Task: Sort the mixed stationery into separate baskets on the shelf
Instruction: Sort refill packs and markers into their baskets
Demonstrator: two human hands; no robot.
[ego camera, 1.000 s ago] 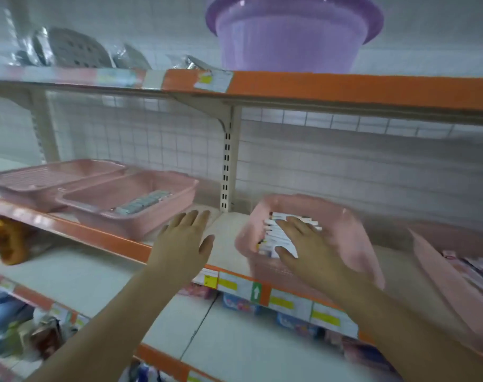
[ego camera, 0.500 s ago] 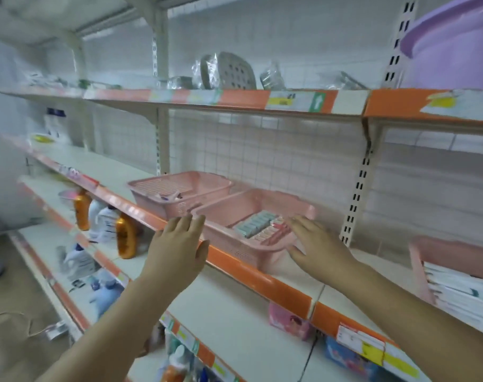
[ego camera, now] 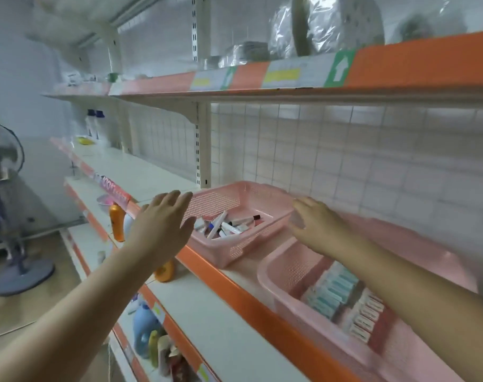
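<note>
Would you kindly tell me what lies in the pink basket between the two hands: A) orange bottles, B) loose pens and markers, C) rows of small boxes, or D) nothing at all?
B: the pink basket between the left hand and the right hand holds a jumble of loose pens and markers, while the rows of small boxes sit in the nearer basket.

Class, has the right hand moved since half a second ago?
Yes, the right hand went left along the shelf, from the right rim of the box basket to the marker basket.
</note>
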